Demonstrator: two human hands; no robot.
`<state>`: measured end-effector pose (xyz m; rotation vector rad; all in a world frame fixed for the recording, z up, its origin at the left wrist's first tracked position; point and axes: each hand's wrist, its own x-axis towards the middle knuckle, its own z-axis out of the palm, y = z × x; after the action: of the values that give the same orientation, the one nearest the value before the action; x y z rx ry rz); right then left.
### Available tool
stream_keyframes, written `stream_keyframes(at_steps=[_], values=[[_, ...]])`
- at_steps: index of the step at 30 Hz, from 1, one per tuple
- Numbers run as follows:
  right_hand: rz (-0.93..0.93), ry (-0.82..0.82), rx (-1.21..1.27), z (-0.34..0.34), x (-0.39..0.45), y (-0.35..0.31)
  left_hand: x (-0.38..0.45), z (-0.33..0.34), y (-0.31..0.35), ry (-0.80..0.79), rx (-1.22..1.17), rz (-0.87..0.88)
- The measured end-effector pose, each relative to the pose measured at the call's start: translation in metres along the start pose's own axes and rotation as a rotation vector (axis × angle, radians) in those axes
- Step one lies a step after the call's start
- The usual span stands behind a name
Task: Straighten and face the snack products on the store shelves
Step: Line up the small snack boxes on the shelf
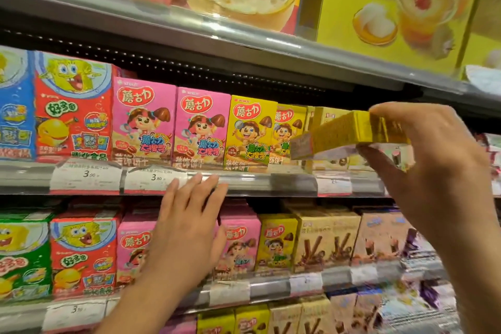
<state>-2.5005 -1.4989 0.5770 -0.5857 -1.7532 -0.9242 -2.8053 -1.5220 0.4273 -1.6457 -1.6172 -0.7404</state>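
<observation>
My right hand [431,171] pinches a gold snack box [344,131] between thumb and fingers, holding it tilted in front of the right end of the middle shelf. Behind it stand two yellow mushroom-biscuit boxes [250,133], then two pink ones [173,122] to their left, all upright and facing out. My left hand [189,228] hovers flat with straight fingers in front of the shelf rail [244,182], holding nothing. It hides part of the pink boxes [238,244] on the lower shelf.
Red [73,106] and blue [16,106] cartoon boxes fill the middle shelf's left end. Large gift boxes [393,8] sit on the top shelf. The lower shelf carries green, red, pink, yellow and beige stick-biscuit boxes [325,241]. Price tags [154,177] line the rails.
</observation>
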Motion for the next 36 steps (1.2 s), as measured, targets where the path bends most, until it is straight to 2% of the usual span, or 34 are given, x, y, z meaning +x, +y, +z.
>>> stream_keyframes(at_steps=[21,27,31,36], values=[[-0.050,-0.216,-0.018,0.064,0.037,0.005,0.000,-0.001,0.003,-0.029,-0.009,-0.020],[-0.002,-0.517,0.031,0.082,0.064,0.012,0.001,-0.001,0.005,-0.043,-0.006,-0.037],[0.117,-0.709,0.225,0.089,0.093,0.036,0.001,-0.002,0.004,-0.033,-0.009,-0.025],[0.058,-0.851,0.332,0.107,0.118,0.041,-0.001,0.001,0.002,-0.019,-0.004,-0.023]])
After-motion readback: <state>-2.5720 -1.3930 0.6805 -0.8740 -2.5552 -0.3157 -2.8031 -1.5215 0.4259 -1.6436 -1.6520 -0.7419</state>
